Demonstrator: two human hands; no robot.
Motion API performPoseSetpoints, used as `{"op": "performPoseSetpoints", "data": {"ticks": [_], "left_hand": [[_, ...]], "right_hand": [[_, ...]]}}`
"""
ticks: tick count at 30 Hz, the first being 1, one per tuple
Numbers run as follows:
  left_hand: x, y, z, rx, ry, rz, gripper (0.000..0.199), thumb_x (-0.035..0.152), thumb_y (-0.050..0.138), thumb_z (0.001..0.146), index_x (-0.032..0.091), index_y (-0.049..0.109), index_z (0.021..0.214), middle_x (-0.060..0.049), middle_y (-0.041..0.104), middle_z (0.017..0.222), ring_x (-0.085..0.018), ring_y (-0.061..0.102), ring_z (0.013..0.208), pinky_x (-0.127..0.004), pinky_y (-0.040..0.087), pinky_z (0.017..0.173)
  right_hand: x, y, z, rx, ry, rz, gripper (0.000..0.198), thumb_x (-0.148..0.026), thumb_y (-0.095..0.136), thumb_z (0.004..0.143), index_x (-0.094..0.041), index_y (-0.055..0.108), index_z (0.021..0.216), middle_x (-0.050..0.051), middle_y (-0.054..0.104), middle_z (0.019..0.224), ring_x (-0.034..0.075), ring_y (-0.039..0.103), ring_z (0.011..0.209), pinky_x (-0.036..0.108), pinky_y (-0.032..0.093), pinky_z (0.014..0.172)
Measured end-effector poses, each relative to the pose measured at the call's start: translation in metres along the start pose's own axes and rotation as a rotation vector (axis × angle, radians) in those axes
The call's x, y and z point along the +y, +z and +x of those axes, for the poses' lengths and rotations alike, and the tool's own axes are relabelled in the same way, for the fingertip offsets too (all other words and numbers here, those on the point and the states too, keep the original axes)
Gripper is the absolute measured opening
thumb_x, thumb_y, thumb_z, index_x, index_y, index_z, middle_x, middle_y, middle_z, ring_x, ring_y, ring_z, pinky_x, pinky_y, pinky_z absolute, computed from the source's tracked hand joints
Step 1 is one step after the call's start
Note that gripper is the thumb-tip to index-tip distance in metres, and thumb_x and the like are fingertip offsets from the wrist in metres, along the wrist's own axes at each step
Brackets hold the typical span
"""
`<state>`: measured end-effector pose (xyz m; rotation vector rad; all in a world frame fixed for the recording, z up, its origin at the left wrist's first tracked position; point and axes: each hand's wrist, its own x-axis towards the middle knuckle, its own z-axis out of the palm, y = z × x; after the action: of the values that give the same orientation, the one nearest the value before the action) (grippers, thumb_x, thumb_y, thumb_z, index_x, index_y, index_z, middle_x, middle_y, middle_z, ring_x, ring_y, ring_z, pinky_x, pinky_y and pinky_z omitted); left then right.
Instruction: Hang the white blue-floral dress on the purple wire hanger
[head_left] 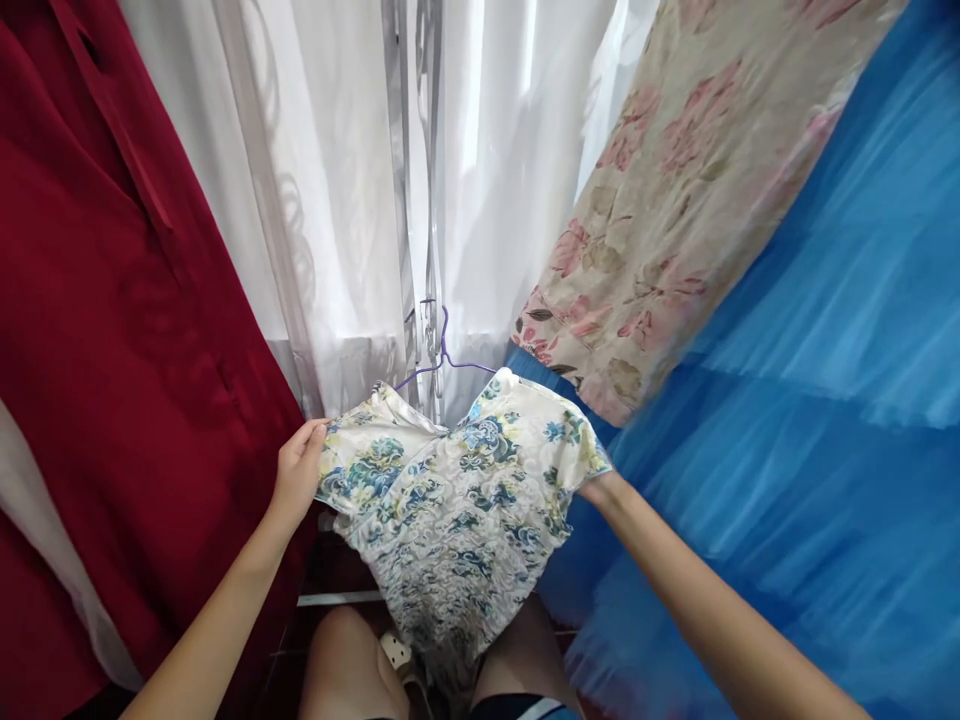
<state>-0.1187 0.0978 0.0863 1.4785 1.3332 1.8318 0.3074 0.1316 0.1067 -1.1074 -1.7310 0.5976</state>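
Observation:
A white floral blouse (465, 490) with blue and yellow flowers and short sleeves hangs from a purple hanger (445, 355), spread out in front of my knees. My left hand (301, 462) is closed on the edge of the sleeve at the left, thumb on top. At the other side, my right hand (598, 487) reaches in under the right sleeve. The cloth hides its fingers, so their grip does not show. The lower part of the blouse narrows in folds between my legs.
White sheer curtains (337, 180) hang behind. Dark red cloth (150, 330) drapes at the left. On the right are a beige cloth with pink flowers (652, 230) and a layered blue tulle garment (817, 400). A polka-dot item (395, 650) lies low between my legs.

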Motion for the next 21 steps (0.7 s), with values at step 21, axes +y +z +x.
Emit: {"op": "performPoseSetpoints", "data": {"ticks": [21], "left_hand": [[0.063, 0.065, -0.047, -0.168, 0.577, 0.629, 0.074, 0.018, 0.064, 0.080, 0.020, 0.033, 0.147, -0.017, 0.048, 0.139, -0.036, 0.042, 0.133, -0.055, 0.034, 0.112]], "right_hand": [[-0.119, 0.007, -0.161, 0.552, 0.261, 0.649, 0.022, -0.044, 0.059, 0.084, -0.045, 0.054, 0.105, 0.005, 0.070, 0.086, 0.028, 0.067, 0.064, 0.043, 0.052, 0.044]]}}
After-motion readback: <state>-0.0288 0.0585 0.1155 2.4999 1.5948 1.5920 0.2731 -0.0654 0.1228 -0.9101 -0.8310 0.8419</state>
